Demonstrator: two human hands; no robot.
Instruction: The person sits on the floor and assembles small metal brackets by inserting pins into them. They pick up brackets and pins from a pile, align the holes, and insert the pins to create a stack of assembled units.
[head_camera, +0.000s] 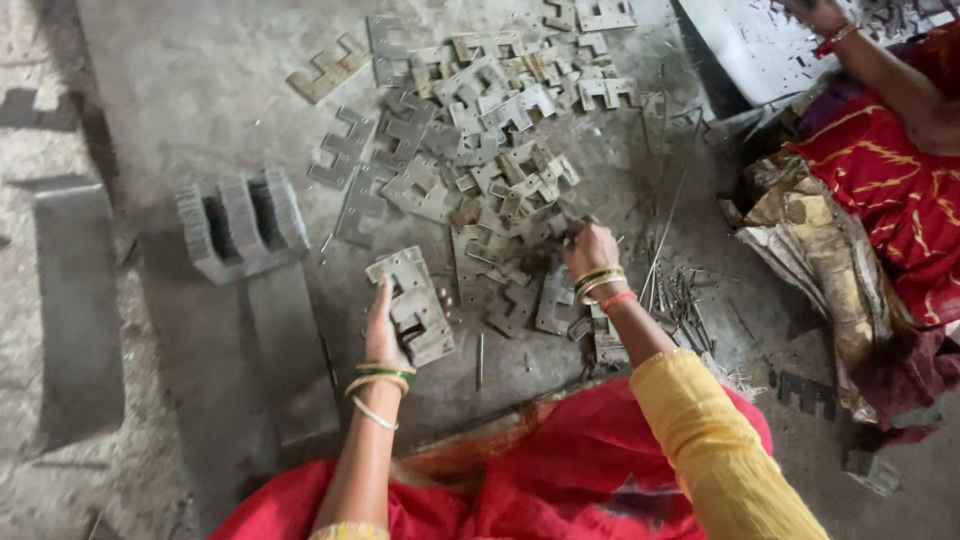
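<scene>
The left hand (383, 325) grips a stack of flat grey notched metal plates (413, 305) on the concrete floor (200, 90) by its edge; the right hand (590, 250) pinches into the loose pile of plates (480, 150). Stiff, likely heavy together, sharp-edged — best held by the flat sides.
</scene>
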